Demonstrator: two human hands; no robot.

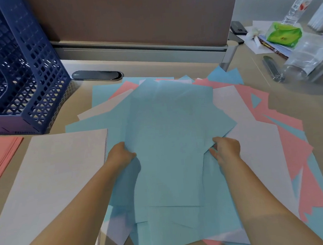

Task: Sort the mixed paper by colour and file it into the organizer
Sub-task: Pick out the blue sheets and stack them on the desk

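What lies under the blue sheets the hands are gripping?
Under the blue sheets, pink and white sheets stick out at the edges. The middle of the pile is covered.

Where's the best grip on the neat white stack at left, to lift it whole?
Probably the white stack by its long right edge, coming from the right: there the sheets lie flush and squared, so fingers can slide under them all. The left hand is nearest.

Fingertips of both hands tucked beneath blue sheets [169, 140]; organizer [21, 64] and pink stack [2, 154] cut off at left edge.
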